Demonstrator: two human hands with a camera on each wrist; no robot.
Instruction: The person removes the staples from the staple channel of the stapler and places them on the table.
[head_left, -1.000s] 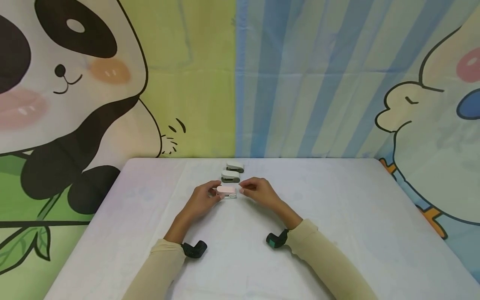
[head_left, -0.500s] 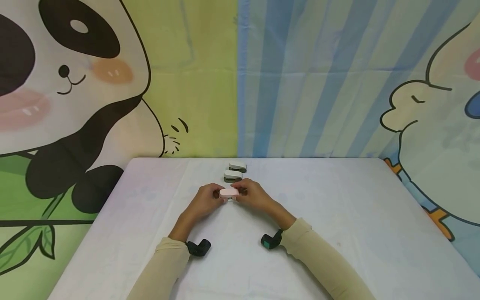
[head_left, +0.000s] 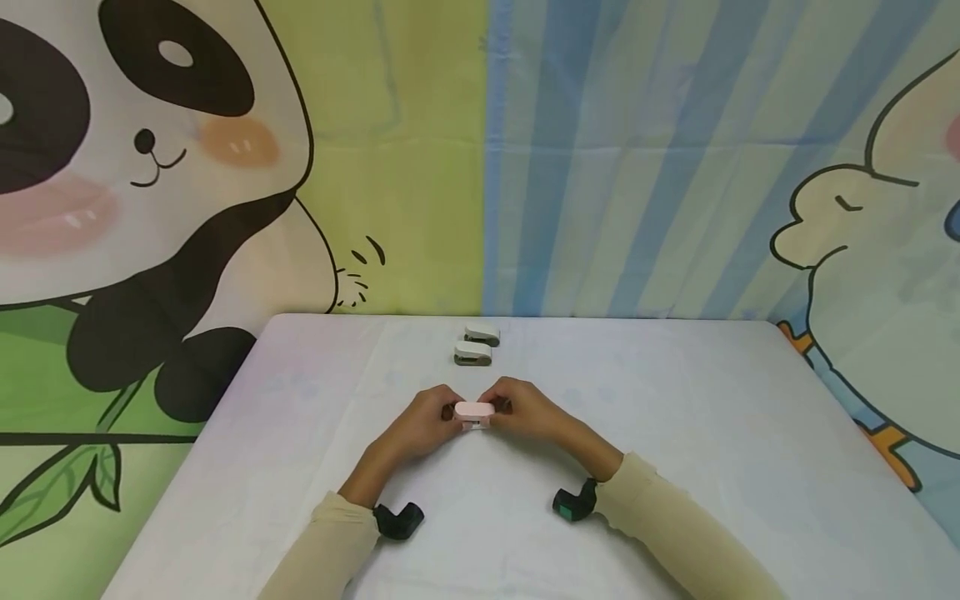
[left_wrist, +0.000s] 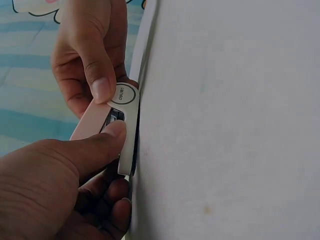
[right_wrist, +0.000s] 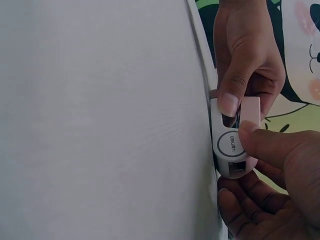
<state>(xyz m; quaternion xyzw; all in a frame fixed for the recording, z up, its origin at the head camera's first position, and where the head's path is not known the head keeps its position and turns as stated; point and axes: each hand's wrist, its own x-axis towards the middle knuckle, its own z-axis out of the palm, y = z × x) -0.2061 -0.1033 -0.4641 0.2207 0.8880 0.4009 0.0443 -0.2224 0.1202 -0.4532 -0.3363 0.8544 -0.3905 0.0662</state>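
So the pink stapler (head_left: 475,409) is in the far half of the table (head_left: 480,533). Left hand (head_left: 429,423) has its fingers clamped on one end, right hand (head_left: 527,410) has its fingers clamped on the round end. Two white staplers (head_left: 472,354) sit closer to the table's far edge.

Pink/wht stapler (right_wrist: 231,143), pinched by L grip (right_wrist: 251,57), R grip (right_wrist: 302,180)

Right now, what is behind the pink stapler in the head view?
Two grey-and-white staplers, farther across the white table from the pink stapler: the nearer stapler and the farther stapler. The nearer covers part of the farther's lower side, so that cannot be seen.
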